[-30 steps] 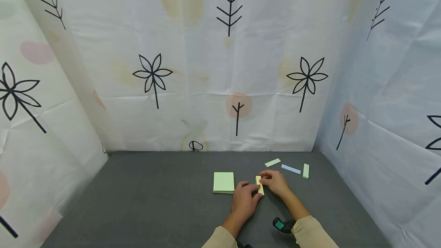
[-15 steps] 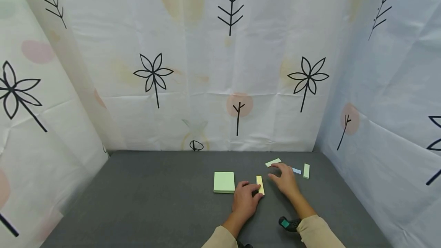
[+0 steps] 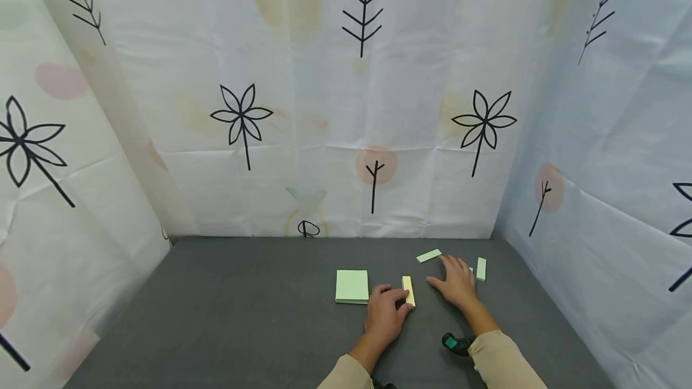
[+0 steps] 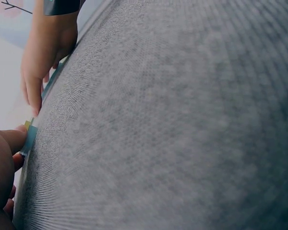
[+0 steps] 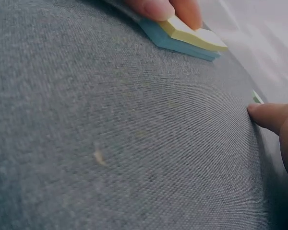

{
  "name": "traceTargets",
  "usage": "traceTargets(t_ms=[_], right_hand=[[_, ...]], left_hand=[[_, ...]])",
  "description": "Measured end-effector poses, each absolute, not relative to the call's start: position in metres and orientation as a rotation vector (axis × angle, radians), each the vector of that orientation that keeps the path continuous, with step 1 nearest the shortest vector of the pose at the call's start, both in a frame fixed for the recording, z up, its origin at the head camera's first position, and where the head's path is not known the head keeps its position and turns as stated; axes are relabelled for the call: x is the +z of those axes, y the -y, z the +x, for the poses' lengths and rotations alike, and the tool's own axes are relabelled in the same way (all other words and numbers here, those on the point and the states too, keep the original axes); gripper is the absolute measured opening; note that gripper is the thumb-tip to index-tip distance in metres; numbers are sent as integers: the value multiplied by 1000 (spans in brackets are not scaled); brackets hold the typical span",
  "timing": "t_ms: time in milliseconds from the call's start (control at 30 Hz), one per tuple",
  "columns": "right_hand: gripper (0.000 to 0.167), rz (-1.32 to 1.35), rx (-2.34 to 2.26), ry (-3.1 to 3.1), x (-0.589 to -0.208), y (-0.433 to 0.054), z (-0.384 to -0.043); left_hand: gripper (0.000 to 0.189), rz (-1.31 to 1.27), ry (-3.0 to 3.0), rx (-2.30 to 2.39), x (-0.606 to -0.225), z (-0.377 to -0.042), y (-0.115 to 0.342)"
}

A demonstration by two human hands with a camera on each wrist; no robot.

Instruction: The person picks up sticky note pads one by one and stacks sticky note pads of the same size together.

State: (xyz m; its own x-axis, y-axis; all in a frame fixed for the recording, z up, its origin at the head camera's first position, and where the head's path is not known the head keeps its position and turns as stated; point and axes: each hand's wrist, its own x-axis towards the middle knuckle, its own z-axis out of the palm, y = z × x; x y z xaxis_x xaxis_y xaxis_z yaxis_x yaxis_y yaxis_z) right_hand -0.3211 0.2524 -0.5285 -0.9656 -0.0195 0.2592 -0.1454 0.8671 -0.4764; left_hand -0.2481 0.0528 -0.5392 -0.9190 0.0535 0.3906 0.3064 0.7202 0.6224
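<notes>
My left hand (image 3: 382, 317) pinches a narrow stack of sticky notes between thumb and fingers. In the right wrist view, a yellow sticky note pad (image 5: 201, 39) lies on top of a blue one (image 5: 170, 44). Farther right, my right hand (image 3: 459, 286) spreads low over the table with its thumb apart from the fingers. It covers most of a blue sticky note strip (image 3: 471, 269), whose end peeks out on the right. Whether the fingers touch that strip is hidden. Beside the fingertips lies a pale green strip (image 3: 429, 256).
A square green sticky note pad (image 3: 352, 285) sits left of my left hand. Another pale green strip (image 3: 481, 269) lies right of my right hand. Patterned cloth (image 3: 303, 137) walls in the grey table (image 3: 243, 305) at the back and sides.
My right hand has let go of the yellow-topped stack and moved right and away from it, over the blue strip. The left hand has stayed at the stack.
</notes>
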Motion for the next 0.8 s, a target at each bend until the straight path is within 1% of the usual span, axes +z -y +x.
traceTargets(t_ms=[200,500,800], right_hand=[[68,99,746,2819,-530,-252,-323],[66,185,729,2787,-532,-252,-316],[63,250,881,2684,-534,-251,-311]], left_hand=[[28,-266,2608,-1032,-539,-247,-53],[27,-243,2612,-1049,-538,-248,-54],[27,-254,2596,-1047,-538,-248,-54]])
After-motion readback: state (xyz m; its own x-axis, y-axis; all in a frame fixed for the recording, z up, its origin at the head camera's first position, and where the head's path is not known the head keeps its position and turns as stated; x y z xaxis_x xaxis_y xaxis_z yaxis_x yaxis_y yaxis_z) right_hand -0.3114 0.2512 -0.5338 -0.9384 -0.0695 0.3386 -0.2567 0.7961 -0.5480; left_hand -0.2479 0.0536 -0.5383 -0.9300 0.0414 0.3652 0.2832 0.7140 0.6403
